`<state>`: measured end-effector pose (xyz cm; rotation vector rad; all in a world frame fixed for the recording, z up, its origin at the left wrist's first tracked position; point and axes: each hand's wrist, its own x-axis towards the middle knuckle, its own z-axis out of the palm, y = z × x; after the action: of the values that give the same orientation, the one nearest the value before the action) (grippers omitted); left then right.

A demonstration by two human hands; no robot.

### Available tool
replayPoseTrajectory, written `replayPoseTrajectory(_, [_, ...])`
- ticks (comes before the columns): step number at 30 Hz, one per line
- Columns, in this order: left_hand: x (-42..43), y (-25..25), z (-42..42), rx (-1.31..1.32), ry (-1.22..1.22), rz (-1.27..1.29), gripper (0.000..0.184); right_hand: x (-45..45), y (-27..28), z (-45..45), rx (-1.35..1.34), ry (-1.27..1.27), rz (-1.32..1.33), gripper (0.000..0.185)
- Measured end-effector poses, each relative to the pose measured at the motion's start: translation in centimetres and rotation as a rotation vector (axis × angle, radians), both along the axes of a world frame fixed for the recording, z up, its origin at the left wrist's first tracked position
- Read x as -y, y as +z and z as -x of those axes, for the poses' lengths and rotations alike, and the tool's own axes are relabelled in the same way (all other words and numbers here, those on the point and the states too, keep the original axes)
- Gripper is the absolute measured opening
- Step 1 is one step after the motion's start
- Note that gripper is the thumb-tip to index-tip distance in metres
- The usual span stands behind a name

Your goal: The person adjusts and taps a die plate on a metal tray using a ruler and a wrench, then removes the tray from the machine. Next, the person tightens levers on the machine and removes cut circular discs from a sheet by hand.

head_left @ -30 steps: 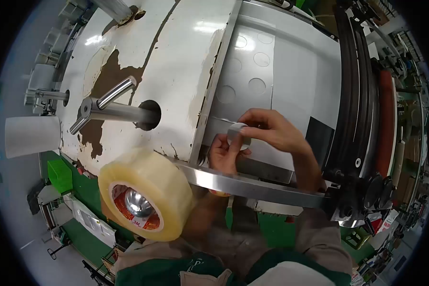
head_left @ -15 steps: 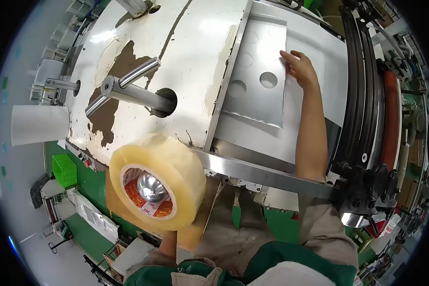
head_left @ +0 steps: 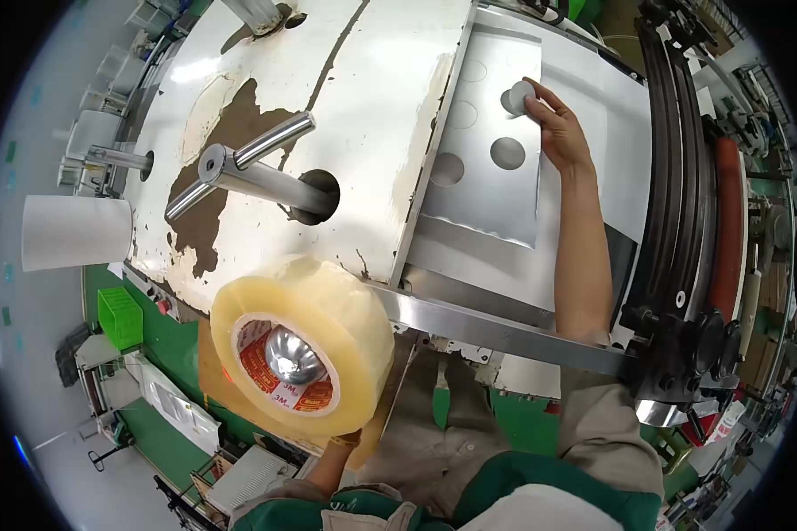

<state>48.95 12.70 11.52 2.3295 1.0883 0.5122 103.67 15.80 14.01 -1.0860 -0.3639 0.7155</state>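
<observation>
Between the thumb and fingers of my right hand (head_left: pixel 553 119) is a round grey disc (head_left: pixel 522 96), lifted beside a round hole in a silvery sheet (head_left: pixel 483 190). Several circles are cut in this sheet, and some show as darker openings. It lies on a larger pale sheet (head_left: pixel 584 124) inside the machine's recessed bed. Below the big roll of clear tape (head_left: pixel 363 345), my left hand (head_left: pixel 345 438) shows only in part; its fingers are hidden behind the roll.
A metal bar (head_left: pixel 505 327) crosses the near edge of the bed. Left of the bed, a metal handle (head_left: pixel 257 173) stands up from the worn white panel (head_left: pixel 363 115). Black rollers (head_left: pixel 673 177) run along the right. A green crate (head_left: pixel 119 317) is at the lower left.
Both hands were together at a disc, then parted. My left hand went down behind the tape roll. My right hand moved up to the sheet and now holds a disc lifted from it.
</observation>
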Motion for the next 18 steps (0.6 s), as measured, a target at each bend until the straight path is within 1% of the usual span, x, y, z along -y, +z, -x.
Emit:
replayPoseTrajectory(1, [0.3,1.6,-2.7,0.058,-0.163,0.003,0.014,0.3,-1.6,-1.2,-0.031,0.006,0.026,0.03])
replayPoseTrajectory(2, [0.1,3.6,-5.9,0.095,-0.35,-0.007,0.019,0.3,-1.4,-1.2,-0.038,0.041,0.05,0.027])
replayPoseTrajectory(4, [1.1,3.1,-10.2,0.331,-0.389,0.218,0.022,0.5,-0.7,-1.1,-0.052,0.115,0.101,0.022])
replayPoseTrajectory(6, [0.3,4.4,-15.7,0.345,-0.392,0.432,0.033,0.6,-0.7,-1.2,0.014,0.172,0.112,0.022])
replayPoseTrajectory(8, [0.7,4.5,-22.9,0.818,-0.028,0.926,0.032,0.6,-0.5,-0.7,-0.094,0.112,0.09,0.024])
replayPoseTrajectory(10, [-1.7,4.1,-27.0,0.825,-0.064,0.679,0.03,0.9,-0.4,-0.5,-0.175,0.122,0.046,0.026])
replayPoseTrajectory(11, [-2.6,4.3,-28.4,0.865,-0.021,0.723,0.029,1.1,-0.4,-0.3,-0.217,0.131,0.028,0.027])
replayPoseTrajectory(14, [-4.1,4.8,-30.8,0.951,0.096,0.856,0.027,2.0,0.4,0.6,-0.212,0.079,0.085,0.03])
replayPoseTrajectory(15, [-4.2,4.8,-31.2,0.942,0.091,0.882,0.028,2.4,0.5,1.0,-0.203,0.087,0.112,0.026])
replayPoseTrajectory(18, [-4.8,5.3,-33.2,0.856,0.091,0.942,0.035,4.7,2.0,3.0,-0.062,0.144,0.287,0.021])
